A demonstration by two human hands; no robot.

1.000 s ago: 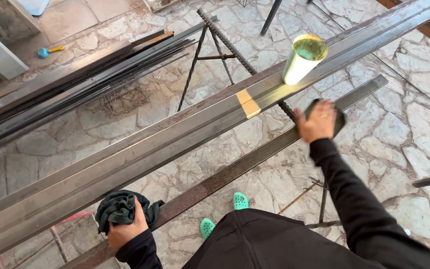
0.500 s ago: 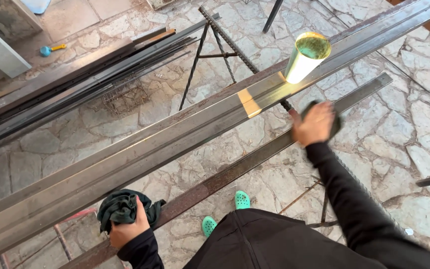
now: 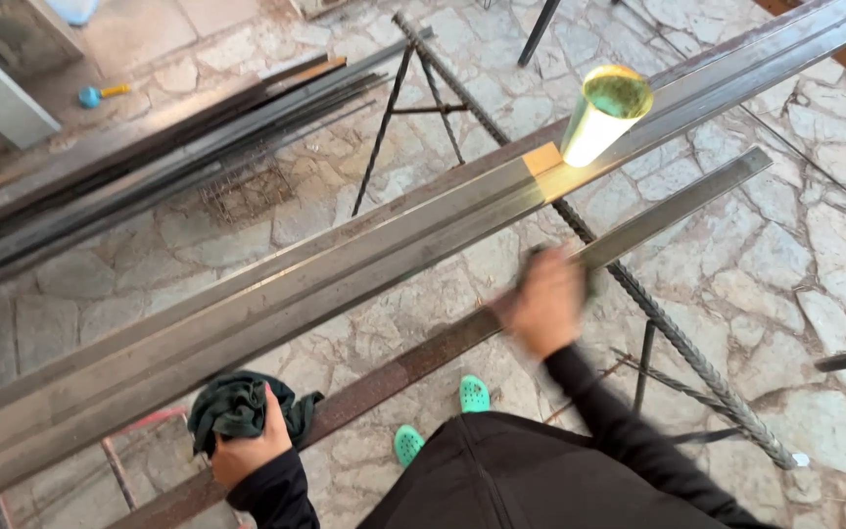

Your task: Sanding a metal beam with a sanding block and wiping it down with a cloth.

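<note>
The right hand (image 3: pixel 545 304), blurred, presses a dark cloth onto the narrow steel bar (image 3: pixel 658 211) lying on trestles; its fingers' grip cannot be told. The left hand (image 3: pixel 247 451) has its fingers closed around a dark green rag (image 3: pixel 232 407) near the bar's rusty end.

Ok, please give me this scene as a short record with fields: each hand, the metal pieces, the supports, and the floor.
left hand: left hand grips a dark green cloth on the flat metal bar
right hand: right hand, blurred, presses on the same bar
long beam: metal beam lies beside the bar
on beam: yellow-green cylinder
supports: rebar trestle
floor: stone paving, stacked metal bars
</note>
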